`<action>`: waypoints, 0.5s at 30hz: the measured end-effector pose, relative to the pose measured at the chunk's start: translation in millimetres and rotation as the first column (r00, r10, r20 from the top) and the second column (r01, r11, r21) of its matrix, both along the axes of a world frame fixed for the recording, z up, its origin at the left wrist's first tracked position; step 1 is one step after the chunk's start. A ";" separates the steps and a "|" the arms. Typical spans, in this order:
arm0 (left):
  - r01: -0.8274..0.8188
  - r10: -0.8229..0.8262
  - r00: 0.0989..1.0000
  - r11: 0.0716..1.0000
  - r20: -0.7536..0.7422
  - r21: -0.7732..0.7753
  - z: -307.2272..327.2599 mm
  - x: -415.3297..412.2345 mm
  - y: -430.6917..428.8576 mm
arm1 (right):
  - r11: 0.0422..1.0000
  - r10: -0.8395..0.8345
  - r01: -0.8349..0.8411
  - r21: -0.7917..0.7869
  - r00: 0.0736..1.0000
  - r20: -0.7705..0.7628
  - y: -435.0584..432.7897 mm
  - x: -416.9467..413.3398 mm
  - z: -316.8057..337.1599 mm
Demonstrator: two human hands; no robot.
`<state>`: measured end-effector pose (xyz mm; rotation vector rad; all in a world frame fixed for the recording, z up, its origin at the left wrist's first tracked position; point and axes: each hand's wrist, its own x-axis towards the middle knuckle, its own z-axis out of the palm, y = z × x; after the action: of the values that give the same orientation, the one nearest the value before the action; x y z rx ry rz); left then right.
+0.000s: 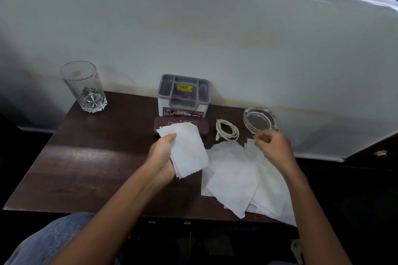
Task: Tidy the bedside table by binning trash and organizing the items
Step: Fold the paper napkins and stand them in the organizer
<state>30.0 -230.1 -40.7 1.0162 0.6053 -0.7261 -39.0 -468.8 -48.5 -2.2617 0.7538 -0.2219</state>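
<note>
Left hand [163, 157]: grip clamped on a tissue stack [187, 148], long axis near-to-far.
Right hand [273, 146]: fingers pinching loose tissues [243, 176], overhanging the bench [90, 157] near-right edge.
Open room: bench's left half.

Dim, window-lit from above, wide-angle warped

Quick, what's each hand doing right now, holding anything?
Left hand: closed on a stack of white paper sheets.
Right hand: fingers pinching the top edge of the loose paper sheets on the table.
</note>
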 end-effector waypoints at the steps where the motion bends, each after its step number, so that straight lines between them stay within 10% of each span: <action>1: -0.009 0.009 1.000 1.000 0.005 0.016 -0.8 0.3 -0.1 | 0.998 0.038 -0.041 -0.045 0.998 -0.055 0.9 0.1 -3.8; 15: -0.003 0.002 1.000 0.999 0.014 0.032 -1.6 0.6 -0.9 | 0.919 0.277 -0.335 -0.206 0.923 -0.268 32.1 11.3 -24.2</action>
<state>30.6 -230.9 -42.3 1.0494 0.6082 -0.7084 -27.7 -436.7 -72.7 -2.6414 0.4937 0.1115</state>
